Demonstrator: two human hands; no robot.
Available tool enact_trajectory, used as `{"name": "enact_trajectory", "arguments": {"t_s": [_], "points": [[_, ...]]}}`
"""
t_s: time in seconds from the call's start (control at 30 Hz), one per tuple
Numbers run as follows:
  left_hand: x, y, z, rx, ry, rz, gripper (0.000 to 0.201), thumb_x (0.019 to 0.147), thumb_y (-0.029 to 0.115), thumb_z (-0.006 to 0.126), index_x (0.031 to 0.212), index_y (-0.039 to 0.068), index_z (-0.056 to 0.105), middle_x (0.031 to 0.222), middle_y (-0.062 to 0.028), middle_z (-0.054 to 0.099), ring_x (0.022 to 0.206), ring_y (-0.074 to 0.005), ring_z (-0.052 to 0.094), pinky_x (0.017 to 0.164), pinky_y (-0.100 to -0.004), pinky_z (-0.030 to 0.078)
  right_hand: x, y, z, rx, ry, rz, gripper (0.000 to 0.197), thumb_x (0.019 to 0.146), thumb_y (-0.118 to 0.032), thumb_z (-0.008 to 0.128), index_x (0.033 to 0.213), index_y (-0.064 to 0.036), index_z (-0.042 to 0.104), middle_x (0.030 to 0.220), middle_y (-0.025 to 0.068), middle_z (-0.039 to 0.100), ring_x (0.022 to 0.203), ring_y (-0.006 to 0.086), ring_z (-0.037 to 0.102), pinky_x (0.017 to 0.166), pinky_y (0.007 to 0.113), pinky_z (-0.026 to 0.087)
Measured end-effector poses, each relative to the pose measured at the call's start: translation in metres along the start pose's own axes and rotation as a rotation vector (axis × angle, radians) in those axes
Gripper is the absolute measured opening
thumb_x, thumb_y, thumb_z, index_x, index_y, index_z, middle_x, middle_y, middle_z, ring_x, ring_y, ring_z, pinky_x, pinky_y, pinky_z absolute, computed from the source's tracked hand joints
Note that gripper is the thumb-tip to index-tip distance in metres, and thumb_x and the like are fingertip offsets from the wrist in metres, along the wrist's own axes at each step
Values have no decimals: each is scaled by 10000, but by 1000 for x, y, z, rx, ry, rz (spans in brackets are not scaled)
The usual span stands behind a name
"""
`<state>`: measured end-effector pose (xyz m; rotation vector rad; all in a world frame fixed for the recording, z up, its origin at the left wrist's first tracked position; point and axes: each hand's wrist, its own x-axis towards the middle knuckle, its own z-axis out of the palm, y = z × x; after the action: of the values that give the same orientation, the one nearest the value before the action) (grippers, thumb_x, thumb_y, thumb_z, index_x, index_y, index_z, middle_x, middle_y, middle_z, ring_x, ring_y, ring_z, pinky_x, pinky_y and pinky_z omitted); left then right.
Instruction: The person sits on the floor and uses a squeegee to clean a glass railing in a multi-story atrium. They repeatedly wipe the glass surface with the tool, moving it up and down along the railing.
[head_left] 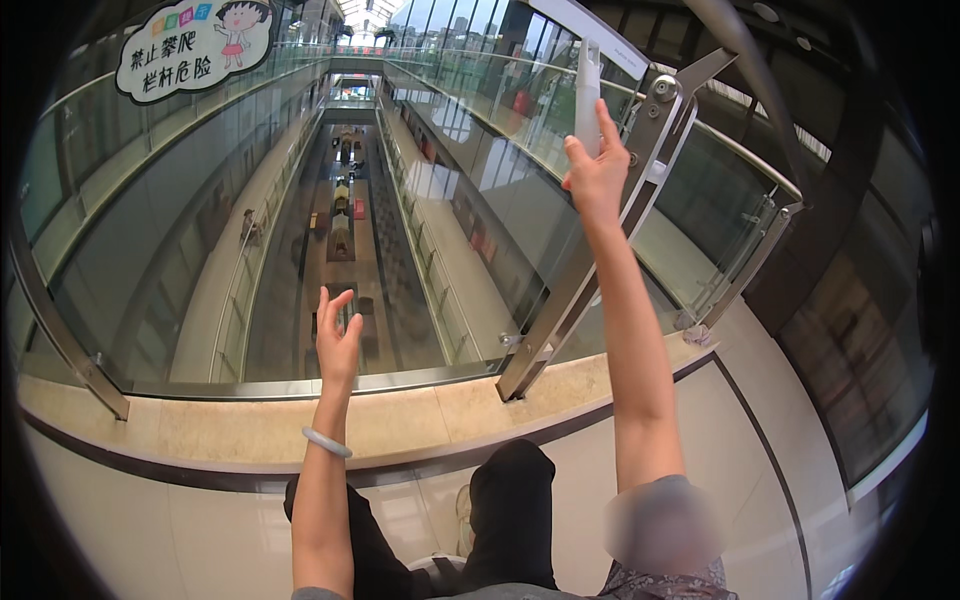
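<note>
My right hand (pixel 598 168) is raised to the upper right, beside the metal railing post (pixel 640 150). Its fingers close around the lower end of a long, narrow, pale translucent object (pixel 588 85), with one finger stretched up along it. A bit of red shows by the fingers; the object's exact kind is unclear. My left hand (pixel 340 340) hovers in front of the glass panel (pixel 480 290), fingers apart and slightly bent, holding nothing. A pale bangle (pixel 327 442) circles that wrist.
A stone ledge (pixel 250 425) runs under the glass. Beyond lies a deep atrium with lower walkways (pixel 205 300). A white cartoon sign (pixel 190 55) is at upper left. Another glass railing (pixel 715 235) continues on the right, with a crumpled pale item (pixel 697 335) near its foot.
</note>
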<state>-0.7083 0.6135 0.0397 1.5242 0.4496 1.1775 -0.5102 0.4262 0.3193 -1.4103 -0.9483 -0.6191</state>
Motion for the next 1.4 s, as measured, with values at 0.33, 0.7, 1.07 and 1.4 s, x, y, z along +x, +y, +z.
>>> {"name": "enact_trajectory", "arguments": {"t_s": [0.33, 0.7, 1.07, 1.4], "points": [[0, -3, 0, -15, -3, 2, 342, 869, 75, 597, 1210, 106, 611, 1555, -132, 241, 1385, -211, 333, 882, -297, 462, -248, 68, 41, -90, -234, 166, 662, 849, 1, 559, 1465, -32, 318, 1382, 255, 460, 1239, 366, 497, 1026, 386, 383], [-1, -2, 0, -31, -9, 36, 323, 869, 62, 594, 1192, 60, 614, 1549, -189, 213, 1395, -237, 322, 924, -314, 466, -43, 5, 37, 89, 13, 65, 630, 868, -52, 542, 1465, -87, 345, 919, 150, 623, 456, 119, 505, 449, 304, 458], [-2, -5, 2, -69, -31, 0, 353, 859, 60, 596, 1212, 60, 602, 1531, -205, 249, 1413, -274, 288, 1122, -407, 279, -308, 56, 85, 179, -285, 393, 708, 903, -2, 491, 1521, -94, 159, 1399, 205, 421, 717, 177, 591, 518, 284, 496], [3, -8, -8, -94, -6, 16, 351, 863, 70, 601, 1214, 59, 599, 1528, -206, 256, 1428, -270, 253, 1127, -423, 267, -104, 14, 79, 450, 101, 485, 763, 947, -125, 492, 1525, -131, -6, 941, 122, 554, 546, 185, 606, 341, 275, 388]]}}
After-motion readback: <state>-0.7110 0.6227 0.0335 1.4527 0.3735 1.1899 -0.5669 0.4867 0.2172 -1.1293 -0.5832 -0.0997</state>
